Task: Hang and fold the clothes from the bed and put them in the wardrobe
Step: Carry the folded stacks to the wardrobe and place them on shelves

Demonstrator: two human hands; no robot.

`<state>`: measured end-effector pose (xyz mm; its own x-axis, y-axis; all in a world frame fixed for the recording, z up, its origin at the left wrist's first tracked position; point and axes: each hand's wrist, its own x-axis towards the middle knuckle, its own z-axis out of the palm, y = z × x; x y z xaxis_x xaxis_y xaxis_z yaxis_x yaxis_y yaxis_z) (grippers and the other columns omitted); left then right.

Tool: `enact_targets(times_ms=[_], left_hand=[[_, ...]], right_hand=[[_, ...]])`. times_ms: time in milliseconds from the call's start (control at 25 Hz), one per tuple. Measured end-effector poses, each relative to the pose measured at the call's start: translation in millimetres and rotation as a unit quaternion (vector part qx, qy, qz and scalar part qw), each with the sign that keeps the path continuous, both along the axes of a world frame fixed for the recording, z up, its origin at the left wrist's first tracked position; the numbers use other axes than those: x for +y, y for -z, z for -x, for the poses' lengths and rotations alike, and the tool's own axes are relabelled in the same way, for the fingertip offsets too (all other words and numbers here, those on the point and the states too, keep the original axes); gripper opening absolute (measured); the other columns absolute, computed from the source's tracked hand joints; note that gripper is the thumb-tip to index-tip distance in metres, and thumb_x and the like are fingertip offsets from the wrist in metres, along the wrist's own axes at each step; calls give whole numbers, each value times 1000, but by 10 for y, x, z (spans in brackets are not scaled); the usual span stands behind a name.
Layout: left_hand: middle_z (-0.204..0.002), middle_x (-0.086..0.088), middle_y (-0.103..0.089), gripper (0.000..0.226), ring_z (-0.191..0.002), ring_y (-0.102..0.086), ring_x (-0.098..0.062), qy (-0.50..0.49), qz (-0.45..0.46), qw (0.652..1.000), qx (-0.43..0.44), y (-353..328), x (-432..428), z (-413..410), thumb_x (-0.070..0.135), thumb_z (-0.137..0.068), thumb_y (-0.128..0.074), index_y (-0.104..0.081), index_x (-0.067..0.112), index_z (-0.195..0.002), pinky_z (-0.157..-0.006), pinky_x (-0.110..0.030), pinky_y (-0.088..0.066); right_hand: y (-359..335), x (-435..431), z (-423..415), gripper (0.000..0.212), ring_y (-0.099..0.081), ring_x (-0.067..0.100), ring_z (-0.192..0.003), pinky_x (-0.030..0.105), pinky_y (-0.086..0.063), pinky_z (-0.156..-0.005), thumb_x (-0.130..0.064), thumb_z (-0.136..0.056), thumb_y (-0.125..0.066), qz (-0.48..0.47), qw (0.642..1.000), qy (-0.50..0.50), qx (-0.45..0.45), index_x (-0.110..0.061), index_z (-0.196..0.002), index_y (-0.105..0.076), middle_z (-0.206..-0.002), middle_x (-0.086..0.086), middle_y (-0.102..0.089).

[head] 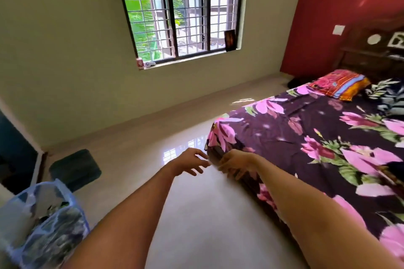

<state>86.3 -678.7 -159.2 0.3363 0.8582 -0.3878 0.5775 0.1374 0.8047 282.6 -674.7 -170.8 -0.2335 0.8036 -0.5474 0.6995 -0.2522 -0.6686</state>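
I note right hand (235, 165) gripping purple floral bedsheet (306, 137) at its near corner; left hand (190, 160) just beside, fingers spread, holding nothing.

Left hand (192, 160) loose, right hand (235, 165) curled.

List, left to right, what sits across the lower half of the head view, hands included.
Mesh laundry basket → dark green floor cushion → left hand → right hand, its grip at the bed's near corner → floral bedsheet.
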Motion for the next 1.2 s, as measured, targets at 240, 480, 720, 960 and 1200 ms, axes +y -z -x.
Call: enact_targets(times_ms=[240, 480, 720, 960, 1200], left_hand=[[-80, -6, -65, 23, -59, -62, -10, 94, -48, 994, -12, -160, 1444, -1073, 16, -82, -70, -63, 9, -103, -50, -21, -50], [-79, -2, -65, 19, -59, -61, -11, 238, -8, 971, -26, 77, 2170, -2474, 17, -81, -72, -62, 14, -96, -58, -27, -49], [-81, -4, -64, 16, -60, -60, -10, 370, 5, 929, -16, 220, 2675, -4133, 19, -83, -69, -63, 19, -97, -51, -19, -47], [-54, 2, -59, 11, -40, -52, -6, 480, 20, 877, -4, 207, 3081, -5677, 6, -82, -68, -63, 16, -82, -45, -19, -44], [-69, 1, -60, 16, -47, -56, -3, 593, 17, 805, 24, 448, 2826, -6938, 15, -83, -70, -60, 15, -96, -45, -16, -44]], right_hand=[[-228, 972, -1020, 28, -61, 9, -57, 27, -53, -54, -22, -88, -66, -34, 994, 100, -3, -6, -111, -64, -71, -1, -63], [-97, 1197, -2166, 23, -61, 16, -69, 34, -52, -69, -20, -90, -64, 20, 976, 219, -1, -11, -110, -61, -82, 2, -63], [46, 1281, -3494, 33, -61, 19, -75, 36, -52, -73, -21, -91, -61, 22, 933, 360, -21, -5, -120, -58, -99, 12, -61], [17, 1321, -4627, 21, -61, 19, -74, 41, -53, -78, -19, -92, -60, 23, 866, 499, -7, -7, -108, -64, -88, 3, -63], [272, 972, -5377, 16, -63, 17, -72, 33, -53, -65, -22, -92, -60, 46, 781, 622, 37, -11, -103, -62, -94, 5, -65]])
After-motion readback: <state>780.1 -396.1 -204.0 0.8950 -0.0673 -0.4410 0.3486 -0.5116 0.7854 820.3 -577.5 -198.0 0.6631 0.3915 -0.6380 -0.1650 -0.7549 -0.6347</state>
